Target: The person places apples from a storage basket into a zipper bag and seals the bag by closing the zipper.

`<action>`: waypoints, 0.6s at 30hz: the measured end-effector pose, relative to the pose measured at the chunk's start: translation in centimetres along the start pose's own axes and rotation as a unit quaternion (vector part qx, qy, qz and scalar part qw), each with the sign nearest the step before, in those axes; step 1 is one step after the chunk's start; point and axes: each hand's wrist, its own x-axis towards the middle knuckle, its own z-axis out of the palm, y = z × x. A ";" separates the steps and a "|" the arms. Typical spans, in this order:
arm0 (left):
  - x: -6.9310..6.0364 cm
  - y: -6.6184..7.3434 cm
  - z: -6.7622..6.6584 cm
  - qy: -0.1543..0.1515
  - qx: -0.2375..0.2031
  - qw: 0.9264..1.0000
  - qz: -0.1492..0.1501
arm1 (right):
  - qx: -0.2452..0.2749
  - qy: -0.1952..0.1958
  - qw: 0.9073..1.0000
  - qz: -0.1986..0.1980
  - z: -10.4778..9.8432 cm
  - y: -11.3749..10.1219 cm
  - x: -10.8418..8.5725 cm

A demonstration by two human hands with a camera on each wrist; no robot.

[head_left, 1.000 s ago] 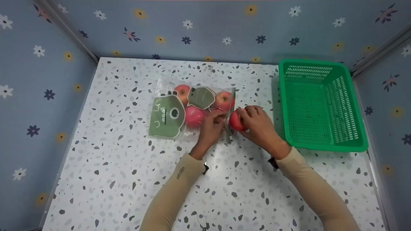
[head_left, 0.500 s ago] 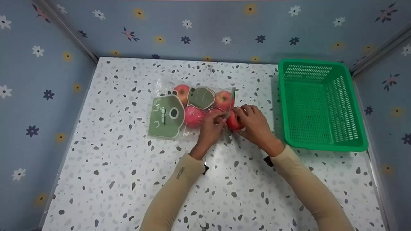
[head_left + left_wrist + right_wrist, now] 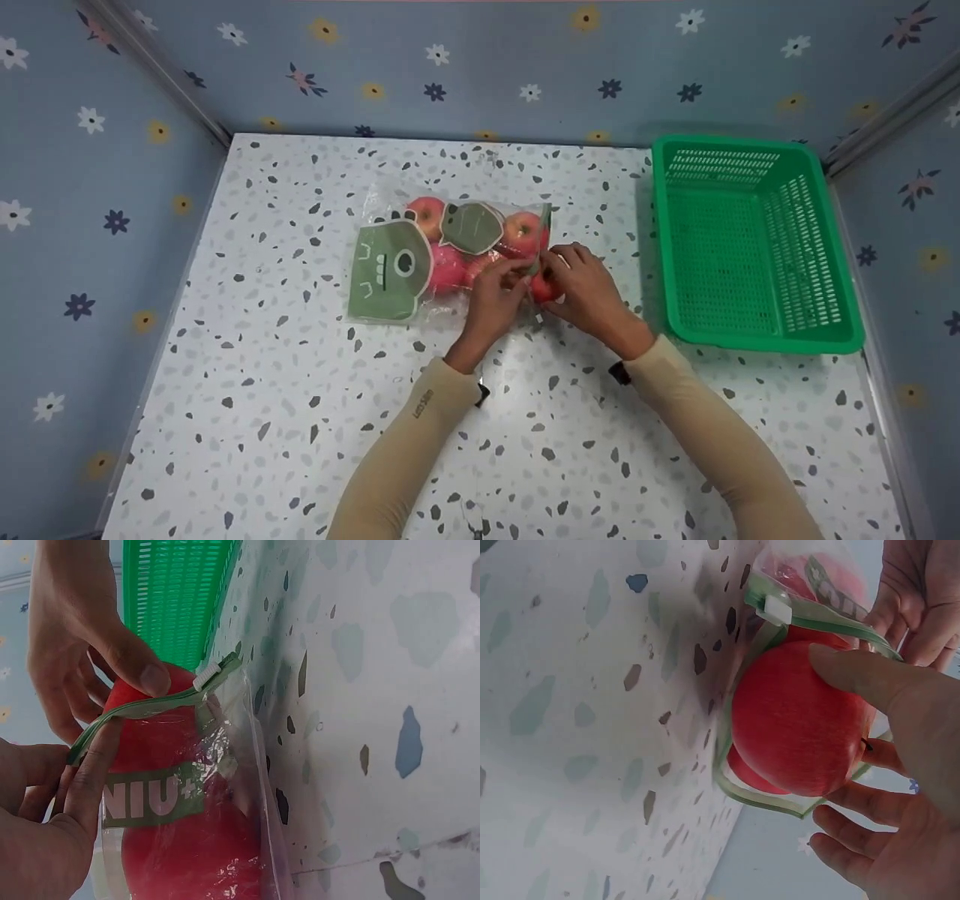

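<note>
A clear zip bag (image 3: 389, 289) with green cartoon prints lies flat, several red apples (image 3: 523, 234) inside it. My left hand (image 3: 493, 306) pinches the rim of its mouth at the right end. My right hand (image 3: 597, 301) grips a red apple (image 3: 799, 720), thumb on one side and fingers on the other. That apple is partly inside the mouth, as the right wrist view shows. Around it the green zip strip (image 3: 761, 800) stands parted. A white slider (image 3: 206, 677) sits near one end of the strip. In the head view my fingers cover part of the held apple.
To the right on the speckled white table (image 3: 300, 420) stands a green plastic basket (image 3: 757, 341) with slotted walls. Flower-patterned blue panels (image 3: 480, 67) border the table at the back and both sides.
My right hand has moved left, pushing the apple into the bag's mouth. The apples nearest the opening have shifted a little to the left. My left hand keeps its place on the rim.
</note>
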 end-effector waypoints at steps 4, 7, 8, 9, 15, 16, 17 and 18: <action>0.0 0.0 0.1 -0.001 0.006 1.000 -0.004 | 0.013 -0.011 1.000 0.020 0.6 0.2 0.0; 0.0 -0.1 0.1 0.000 0.013 1.000 -0.005 | 0.020 -0.015 0.999 0.031 1.2 0.4 0.0; 0.0 -0.1 0.1 -0.001 0.013 1.000 -0.005 | 0.023 -0.015 0.999 0.033 1.3 0.4 -0.1; 0.0 -0.1 0.1 -0.001 0.012 1.000 -0.005 | 0.025 -0.017 0.999 0.036 1.5 0.5 -0.1; 0.0 -0.1 0.1 -0.003 0.009 1.000 -0.006 | 0.049 -0.049 0.996 0.053 1.4 0.7 -0.2; 0.0 -0.1 0.1 -0.004 0.008 1.000 -0.006 | 0.053 -0.056 0.996 0.054 1.2 0.7 -0.3; 0.0 -0.1 0.1 -0.003 0.008 1.000 -0.005 | 0.056 -0.063 0.995 0.053 1.1 0.8 -0.3; 0.0 -0.2 0.1 -0.004 0.008 1.000 -0.005 | 0.061 -0.069 0.994 0.052 1.0 0.9 -0.3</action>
